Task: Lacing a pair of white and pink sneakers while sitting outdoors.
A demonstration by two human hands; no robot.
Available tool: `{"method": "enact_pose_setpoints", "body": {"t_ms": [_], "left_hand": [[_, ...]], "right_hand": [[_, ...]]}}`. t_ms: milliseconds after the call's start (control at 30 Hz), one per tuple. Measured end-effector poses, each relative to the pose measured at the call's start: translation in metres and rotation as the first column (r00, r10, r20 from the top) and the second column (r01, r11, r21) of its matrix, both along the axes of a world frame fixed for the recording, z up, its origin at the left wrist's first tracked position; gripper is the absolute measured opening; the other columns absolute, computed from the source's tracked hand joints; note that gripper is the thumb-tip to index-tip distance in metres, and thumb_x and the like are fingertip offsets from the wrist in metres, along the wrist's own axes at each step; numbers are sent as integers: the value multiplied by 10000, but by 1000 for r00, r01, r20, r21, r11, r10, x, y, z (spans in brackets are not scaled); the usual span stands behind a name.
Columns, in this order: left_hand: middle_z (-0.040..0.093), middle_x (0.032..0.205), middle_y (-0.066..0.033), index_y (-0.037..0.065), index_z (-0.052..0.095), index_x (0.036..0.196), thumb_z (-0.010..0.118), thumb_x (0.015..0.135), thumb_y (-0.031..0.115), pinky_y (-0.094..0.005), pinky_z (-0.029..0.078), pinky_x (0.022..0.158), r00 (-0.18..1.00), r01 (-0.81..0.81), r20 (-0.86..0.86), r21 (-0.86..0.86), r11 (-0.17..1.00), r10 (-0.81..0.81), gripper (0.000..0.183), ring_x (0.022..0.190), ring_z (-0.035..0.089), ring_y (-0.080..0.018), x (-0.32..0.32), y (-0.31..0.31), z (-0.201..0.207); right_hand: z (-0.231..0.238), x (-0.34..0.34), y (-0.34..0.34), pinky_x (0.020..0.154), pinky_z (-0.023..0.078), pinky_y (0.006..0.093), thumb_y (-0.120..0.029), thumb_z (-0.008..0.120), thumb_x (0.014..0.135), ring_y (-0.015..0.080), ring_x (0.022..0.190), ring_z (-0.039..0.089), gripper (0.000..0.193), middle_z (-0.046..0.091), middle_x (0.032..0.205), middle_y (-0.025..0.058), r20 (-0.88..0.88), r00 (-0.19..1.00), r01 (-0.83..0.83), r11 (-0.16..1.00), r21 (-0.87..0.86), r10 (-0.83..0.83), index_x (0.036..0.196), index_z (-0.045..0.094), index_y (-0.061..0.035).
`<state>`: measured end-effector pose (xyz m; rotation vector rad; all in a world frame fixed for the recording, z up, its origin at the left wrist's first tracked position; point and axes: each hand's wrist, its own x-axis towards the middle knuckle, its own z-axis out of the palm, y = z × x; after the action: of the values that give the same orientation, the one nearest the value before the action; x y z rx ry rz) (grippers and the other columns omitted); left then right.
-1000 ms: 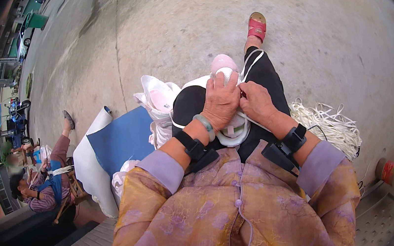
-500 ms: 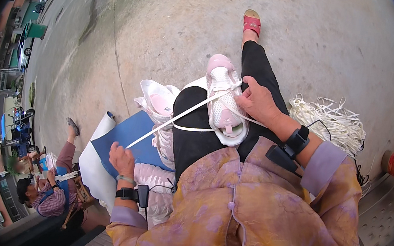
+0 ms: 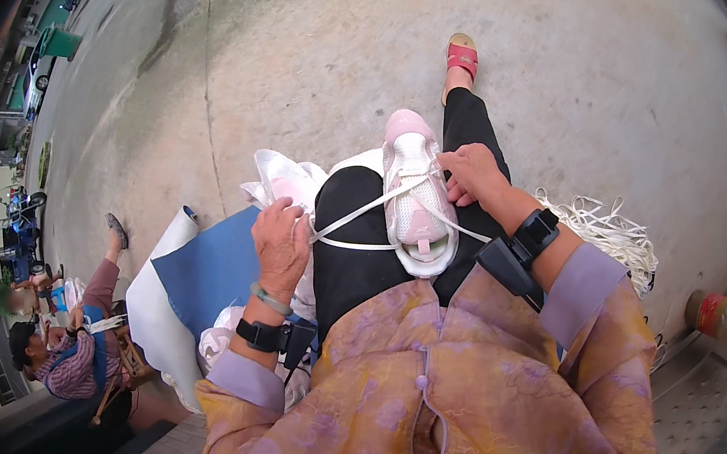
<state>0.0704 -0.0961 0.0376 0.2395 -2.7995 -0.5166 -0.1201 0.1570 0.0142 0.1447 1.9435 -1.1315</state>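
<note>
A pink and white sneaker (image 3: 403, 203) lies on my lap, its toe pointing away from me. White shoelace (image 3: 363, 213) crosses its tongue, with loose lengths running out to both sides. My left hand (image 3: 281, 242), left of the shoe, is closed on one length drawn toward it. At the right edge of the lacing, my right hand (image 3: 473, 175) pinches the lace near an upper eyelet; its fingertips partly hide the spot. Behind my left hand, another pale sneaker (image 3: 274, 174) is partly covered.
A heap of white laces (image 3: 611, 232) is at my right, beyond my forearm. A blue sheet (image 3: 209, 253) and more pale shoes (image 3: 221, 332) are on my left. A capped bottle (image 3: 712, 316) stands far right. Another person (image 3: 75, 359) sits at the far left.
My left hand has come up and right, closer to the shoe, and the lace between them is shorter. My right hand has stayed by the eyelets, shifting slightly.
</note>
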Motion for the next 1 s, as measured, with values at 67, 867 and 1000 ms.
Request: {"method": "enact_pose_setpoints", "body": {"t_ms": [67,867,1000], "left_hand": [[587,1053,-135,45,612,907,595,796,134,-405,406,849,995,97,13,-8,995,-97,143,987,532,-318,-28,28,12],[556,845,-94,36,568,765,616,754,129,-381,401,721,966,257,-8,96,962,-257,105,801,536,-288,-67,87,-7],[541,774,-107,17,561,758,612,754,76,-379,434,652,957,289,-82,175,941,-278,78,741,552,-301,-69,88,-4]], "right_hand": [[-8,-5,0,380,452,241,-212,565,848,125,461,548,201,575,679,68,16,1000,-20,1000,0,20,863,566,-12],[-1,4,17,552,406,263,-166,696,709,101,579,496,168,563,636,25,-429,879,-328,918,-225,208,765,630,-22],[-2,2,12,560,390,231,-129,662,745,74,605,486,106,566,654,10,-324,929,-269,930,-250,181,782,638,-33]]}}
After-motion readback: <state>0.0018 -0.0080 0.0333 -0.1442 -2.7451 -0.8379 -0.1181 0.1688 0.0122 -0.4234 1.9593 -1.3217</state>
